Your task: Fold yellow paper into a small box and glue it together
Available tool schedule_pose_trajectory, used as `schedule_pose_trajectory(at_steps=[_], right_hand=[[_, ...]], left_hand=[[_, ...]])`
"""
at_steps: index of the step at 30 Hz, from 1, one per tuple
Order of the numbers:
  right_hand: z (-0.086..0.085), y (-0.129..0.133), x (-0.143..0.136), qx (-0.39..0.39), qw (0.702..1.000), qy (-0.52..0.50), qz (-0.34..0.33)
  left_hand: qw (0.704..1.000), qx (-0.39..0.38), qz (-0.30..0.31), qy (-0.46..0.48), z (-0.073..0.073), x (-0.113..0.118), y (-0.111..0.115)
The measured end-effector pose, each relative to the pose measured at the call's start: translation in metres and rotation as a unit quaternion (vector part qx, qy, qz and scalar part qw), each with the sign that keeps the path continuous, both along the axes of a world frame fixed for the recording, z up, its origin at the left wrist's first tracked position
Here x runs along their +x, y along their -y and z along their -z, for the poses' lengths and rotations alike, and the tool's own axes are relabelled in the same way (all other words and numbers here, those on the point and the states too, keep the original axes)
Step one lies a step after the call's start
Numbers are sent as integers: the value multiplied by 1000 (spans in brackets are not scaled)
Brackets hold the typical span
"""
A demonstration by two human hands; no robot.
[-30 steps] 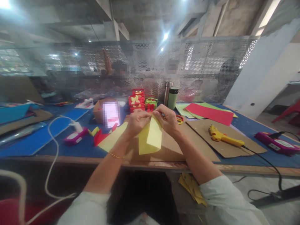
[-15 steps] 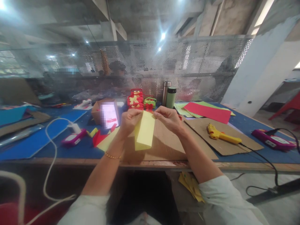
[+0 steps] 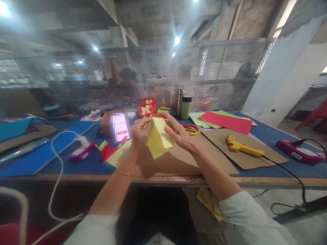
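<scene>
A folded sheet of yellow paper (image 3: 158, 137) is held up over the brown cardboard (image 3: 189, 160), its lower edges spread apart. My left hand (image 3: 140, 131) pinches its upper left side between thumb and fingers. At the paper's right side, my right hand (image 3: 178, 132) has its fingers stretched out and apart, with the thumb at the sheet's edge. Just beyond that hand lie scissors with red and yellow handles (image 3: 191, 129). Red paper pieces (image 3: 109, 151) and another pale yellow sheet (image 3: 119, 156) are left of my left forearm.
A yellow glue gun (image 3: 242, 147) rests on cardboard at right, its cord trailing down. A green bottle (image 3: 186, 107), a steel flask (image 3: 180, 97), red decorated boxes (image 3: 147, 108) and a lit phone (image 3: 120, 127) stand behind. A purple device (image 3: 82, 151) with a white cable is left.
My right hand has gone from pinching the paper's top corner to stretched fingers at its side. The yellow paper has turned and its fold has opened. The scissors show more now.
</scene>
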State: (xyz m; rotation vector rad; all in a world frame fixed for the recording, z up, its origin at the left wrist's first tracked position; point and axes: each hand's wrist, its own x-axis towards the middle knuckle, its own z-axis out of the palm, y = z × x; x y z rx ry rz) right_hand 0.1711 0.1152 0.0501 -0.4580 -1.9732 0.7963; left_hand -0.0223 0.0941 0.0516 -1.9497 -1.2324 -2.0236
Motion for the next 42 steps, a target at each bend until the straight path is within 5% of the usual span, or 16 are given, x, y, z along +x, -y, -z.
schedule_pose_trajectory(at_steps=[7,12,19,29,35,42], right_hand=[[9,-4,-6,125,992,-6,8],[18,-9,-10,290,940,11,177],[24,0,-13,427,872,85,222],[26,8,-20,477,848,62,220],[26,9,-19,426,877,69,210],[24,11,-18,392,894,92,198]], left_hand=[[994,8,-59,93,-1,-7,-7],[996,-29,-4,83,-2,-3,-8],[984,-104,70,125,2,-5,-11],[985,-90,100,105,3,-7,-6],[987,-96,113,64,1,-5,-2],[976,-118,126,133,4,-2,-5]])
